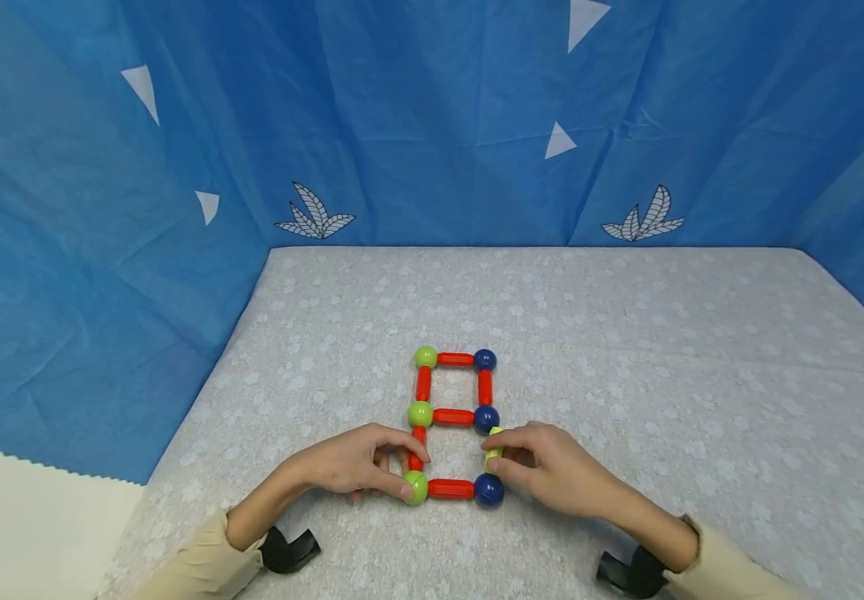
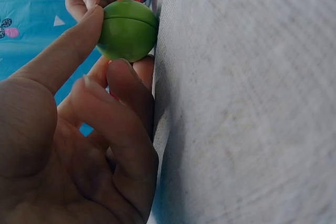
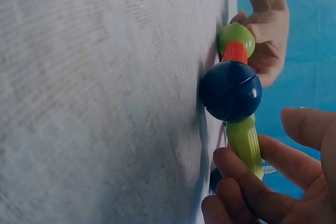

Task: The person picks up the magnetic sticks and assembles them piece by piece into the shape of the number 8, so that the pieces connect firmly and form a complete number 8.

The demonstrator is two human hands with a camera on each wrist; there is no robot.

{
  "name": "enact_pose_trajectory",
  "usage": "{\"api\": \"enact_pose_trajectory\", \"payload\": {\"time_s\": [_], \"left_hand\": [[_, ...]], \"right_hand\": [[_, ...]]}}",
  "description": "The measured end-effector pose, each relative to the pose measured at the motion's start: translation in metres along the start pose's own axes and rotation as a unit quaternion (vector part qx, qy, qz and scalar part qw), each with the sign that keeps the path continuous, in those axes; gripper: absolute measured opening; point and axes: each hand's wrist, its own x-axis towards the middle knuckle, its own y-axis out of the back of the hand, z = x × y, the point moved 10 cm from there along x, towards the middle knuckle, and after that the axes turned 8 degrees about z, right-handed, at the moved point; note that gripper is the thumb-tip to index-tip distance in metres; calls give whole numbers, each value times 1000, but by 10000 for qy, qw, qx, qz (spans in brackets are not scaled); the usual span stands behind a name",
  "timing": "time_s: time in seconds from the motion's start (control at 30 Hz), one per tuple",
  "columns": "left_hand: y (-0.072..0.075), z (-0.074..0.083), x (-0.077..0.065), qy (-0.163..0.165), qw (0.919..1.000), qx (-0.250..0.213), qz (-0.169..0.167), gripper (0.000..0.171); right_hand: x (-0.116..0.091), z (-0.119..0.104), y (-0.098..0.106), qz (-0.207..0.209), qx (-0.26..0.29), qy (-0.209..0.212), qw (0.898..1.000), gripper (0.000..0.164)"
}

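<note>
A flat ladder-shaped frame of magnetic rods and balls lies on the cloth, with three green balls on its left and three blue balls on its right. My left hand (image 1: 372, 460) holds the near-left green ball (image 2: 128, 31), its thumb against the ball and a finger over the left red rod (image 1: 417, 448). A yellow-green rod (image 3: 244, 142) stands between the near blue ball (image 3: 231, 92) and the middle blue ball (image 1: 486, 418). My right hand (image 1: 551, 468) pinches that rod. The near red rod (image 1: 451, 489) joins the green and blue balls closest to me.
Farther off, the upper square has a green ball (image 1: 426, 357), a blue ball (image 1: 485, 360) and red rods (image 1: 455, 360). Pale patterned cloth (image 1: 664, 375) covers the table. A blue curtain (image 1: 432, 125) hangs behind it and at the sides.
</note>
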Motion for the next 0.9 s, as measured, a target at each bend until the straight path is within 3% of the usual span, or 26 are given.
{"api": "enact_pose_trajectory", "payload": {"time_s": [0.3, 0.9], "left_hand": [[0, 0, 1, -30, 10000, 23, 10, 29], [0, 1, 1, -106, 9999, 38, -40, 30]], "right_hand": [[3, 2, -10, -361, -150, -83, 9992, 35], [1, 2, -10, -221, -226, -45, 9995, 37]]}}
